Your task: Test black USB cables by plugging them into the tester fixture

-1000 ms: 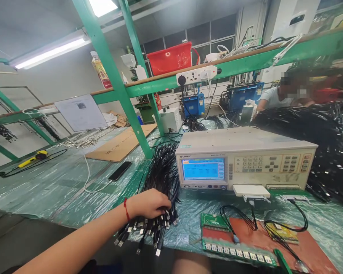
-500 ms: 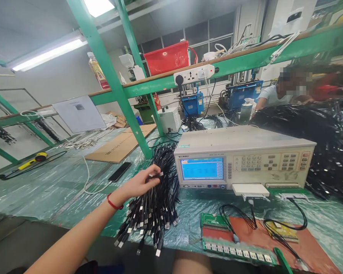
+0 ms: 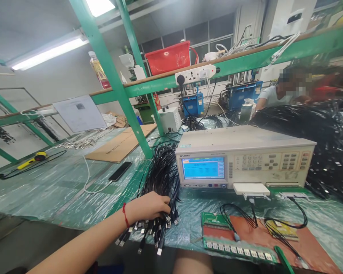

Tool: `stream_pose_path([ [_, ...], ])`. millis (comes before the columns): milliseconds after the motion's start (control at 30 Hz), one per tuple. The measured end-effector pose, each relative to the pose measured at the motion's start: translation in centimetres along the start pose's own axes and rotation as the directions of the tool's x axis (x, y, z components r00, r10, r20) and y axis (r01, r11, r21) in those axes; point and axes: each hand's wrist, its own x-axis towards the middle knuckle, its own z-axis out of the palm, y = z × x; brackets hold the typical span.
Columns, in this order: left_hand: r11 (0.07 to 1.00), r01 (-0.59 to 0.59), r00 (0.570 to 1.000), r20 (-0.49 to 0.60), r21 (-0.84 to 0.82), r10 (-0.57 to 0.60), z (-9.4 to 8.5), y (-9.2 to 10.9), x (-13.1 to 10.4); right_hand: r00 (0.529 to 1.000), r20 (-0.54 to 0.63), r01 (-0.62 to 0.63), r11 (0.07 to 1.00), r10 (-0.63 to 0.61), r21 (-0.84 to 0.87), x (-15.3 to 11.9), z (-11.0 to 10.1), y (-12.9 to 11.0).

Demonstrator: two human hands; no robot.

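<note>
My left hand (image 3: 153, 207), with a red cord at the wrist, rests over a pile of black USB cables (image 3: 161, 167). Its fingers are bent down and closed round some cables near their plug ends; the palm side is hidden. Below the hand, several metal USB plugs (image 3: 150, 230) fan out toward the table's front edge. Just right of the pile stands a beige cable tester (image 3: 246, 152) with a lit blue screen. My right hand is out of view.
A green test board (image 3: 237, 249) on a red-brown mat is wired to the tester. A phone (image 3: 120, 171) and a cardboard sheet (image 3: 117, 148) lie to the left. A larger heap of black cables (image 3: 328, 152) sits at right, with a person (image 3: 277, 93) behind it.
My left hand has come down and slightly right, from the middle of the cable pile to near its plug ends. The tester's screen now shows different content.
</note>
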Motion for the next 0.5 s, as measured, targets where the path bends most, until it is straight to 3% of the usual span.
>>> stream_pose_path([
  [133,0.985,0.063,0.988,-0.130,-0.158,-0.084,-2.4,-0.4,-0.4,1.000,-0.012,0.003,1.000,-0.004,-0.018,0.0,-0.8,1.6],
  [300,0.927,0.218,0.897,-0.310,-0.306,-0.314,-4.6,-2.2,-2.0,1.000,-0.026,-0.019,0.999,0.018,-0.045,0.4,-0.6,2.9],
  [400,0.920,0.262,0.885,-0.307,-0.293,-0.350,-4.5,-2.5,-2.8,0.998,-0.043,-0.038,0.997,0.036,-0.063,0.4,0.0,3.0],
  [500,0.937,0.263,0.920,-0.233,-0.229,-0.315,-3.7,-1.9,-3.3,0.996,-0.069,-0.060,0.995,0.055,-0.080,-1.9,-0.6,3.9],
])
